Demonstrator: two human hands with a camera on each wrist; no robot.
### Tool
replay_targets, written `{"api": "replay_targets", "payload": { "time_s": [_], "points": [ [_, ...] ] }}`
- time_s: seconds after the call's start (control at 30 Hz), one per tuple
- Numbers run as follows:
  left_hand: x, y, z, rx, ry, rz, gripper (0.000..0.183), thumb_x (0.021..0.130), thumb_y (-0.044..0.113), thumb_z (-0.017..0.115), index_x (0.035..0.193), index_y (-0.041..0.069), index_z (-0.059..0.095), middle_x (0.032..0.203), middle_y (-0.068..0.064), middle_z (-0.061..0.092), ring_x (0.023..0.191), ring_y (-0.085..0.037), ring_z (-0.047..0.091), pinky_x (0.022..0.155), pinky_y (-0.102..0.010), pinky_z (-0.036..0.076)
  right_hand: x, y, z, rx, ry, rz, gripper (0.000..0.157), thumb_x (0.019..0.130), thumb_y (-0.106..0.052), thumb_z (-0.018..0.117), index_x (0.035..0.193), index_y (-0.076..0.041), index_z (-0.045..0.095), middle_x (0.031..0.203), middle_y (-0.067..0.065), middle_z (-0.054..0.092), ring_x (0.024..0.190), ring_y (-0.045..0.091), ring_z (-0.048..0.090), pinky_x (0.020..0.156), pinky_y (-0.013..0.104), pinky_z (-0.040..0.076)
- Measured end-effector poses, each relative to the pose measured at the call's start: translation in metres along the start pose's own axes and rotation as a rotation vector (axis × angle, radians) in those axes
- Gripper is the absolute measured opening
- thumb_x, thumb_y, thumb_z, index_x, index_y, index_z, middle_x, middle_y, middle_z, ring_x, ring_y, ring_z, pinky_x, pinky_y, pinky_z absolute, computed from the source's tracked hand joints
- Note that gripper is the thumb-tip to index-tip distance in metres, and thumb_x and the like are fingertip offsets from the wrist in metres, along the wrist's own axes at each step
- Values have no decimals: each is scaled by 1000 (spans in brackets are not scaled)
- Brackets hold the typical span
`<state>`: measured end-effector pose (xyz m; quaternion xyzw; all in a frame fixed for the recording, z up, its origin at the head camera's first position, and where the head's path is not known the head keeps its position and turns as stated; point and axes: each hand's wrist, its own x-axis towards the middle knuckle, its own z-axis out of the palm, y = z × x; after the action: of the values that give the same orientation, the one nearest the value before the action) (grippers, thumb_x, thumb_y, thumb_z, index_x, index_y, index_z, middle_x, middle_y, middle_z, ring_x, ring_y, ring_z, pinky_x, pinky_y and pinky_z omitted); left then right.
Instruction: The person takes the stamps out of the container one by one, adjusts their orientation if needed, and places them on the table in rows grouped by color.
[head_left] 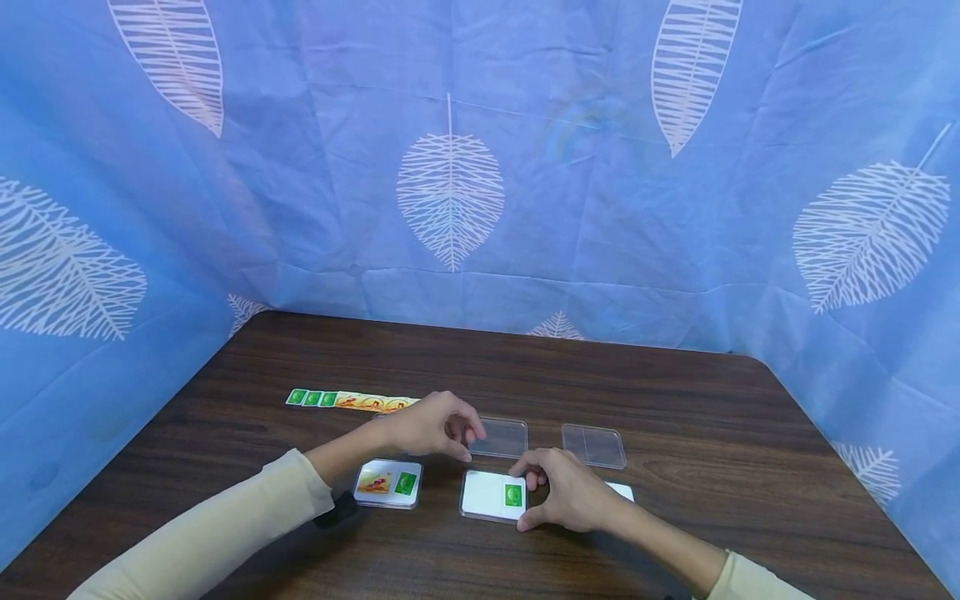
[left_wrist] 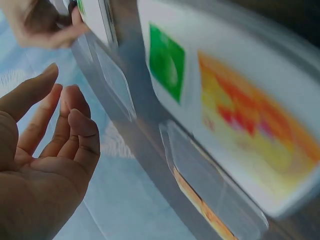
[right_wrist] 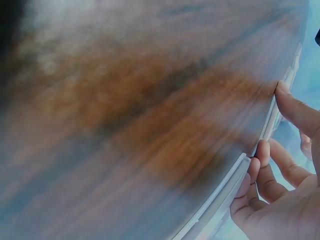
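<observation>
My right hand grips the right end of a clear plastic case, thumb at its near corner and fingertips at its far corner. The case holds a white card with one green stamp. Raised over the table, my left hand has its fingers loosely bent and holds nothing. Below it at left lies another case, whose white card bears an orange-yellow picture and a green stamp. A third white card is mostly hidden behind my right hand.
Behind the cases lie clear lids, one more partly hidden by my left hand. A row of green and orange stamps lies at back left on the dark wooden table. Blue leaf-patterned cloth hangs around the table.
</observation>
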<state>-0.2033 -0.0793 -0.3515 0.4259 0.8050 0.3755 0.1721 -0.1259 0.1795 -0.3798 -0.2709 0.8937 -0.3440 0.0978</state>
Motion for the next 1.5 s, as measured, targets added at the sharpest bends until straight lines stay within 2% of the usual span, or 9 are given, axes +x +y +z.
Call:
{"api": "replay_targets", "payload": {
  "time_s": [0.13,0.3,0.6,0.8,1.07,1.5],
  "points": [
    [3,4,9,-36,-31,13,21,87,-5,78,108,-2,74,92,-6,67,74,-4,56,69,-21,50,0,1,0,5,3,-8,51,69,-15,97,110,-1,71,82,-4,54,76,8,47,69,24,43],
    [4,7,14,-29,-37,13,21,86,-5,79,107,-3,74,93,-6,69,75,-2,57,70,-20,51,0,2,1,17,2,-11,51,69,-16,97,110,0,71,82,-4,54,75,7,47,69,24,42],
    [5,14,14,32,-34,27,22,86,-4,80,108,-3,74,95,-9,71,78,1,58,74,-20,53,1,4,1,-18,2,-10,51,69,-18,97,110,-3,71,83,-5,54,75,7,47,69,24,42],
    [5,16,14,31,-34,35,22,86,-5,80,107,-4,74,94,-11,71,78,1,58,74,-19,53,2,4,0,-23,-2,-12,52,69,-17,97,111,-2,70,83,-5,55,74,7,47,69,24,42],
    [5,19,13,27,-35,13,24,86,-4,81,108,-2,74,92,-6,70,77,0,57,73,-19,52,2,2,-1,-16,-16,1,53,69,-16,97,112,-2,70,81,-4,55,72,7,46,65,24,41],
    [5,18,13,12,-62,18,25,87,-1,80,111,-3,73,94,-10,70,77,0,57,73,-19,51,3,-1,-1,-26,-26,28,60,68,-13,97,118,-1,66,79,-4,55,68,5,45,64,24,41]
  ]
}}
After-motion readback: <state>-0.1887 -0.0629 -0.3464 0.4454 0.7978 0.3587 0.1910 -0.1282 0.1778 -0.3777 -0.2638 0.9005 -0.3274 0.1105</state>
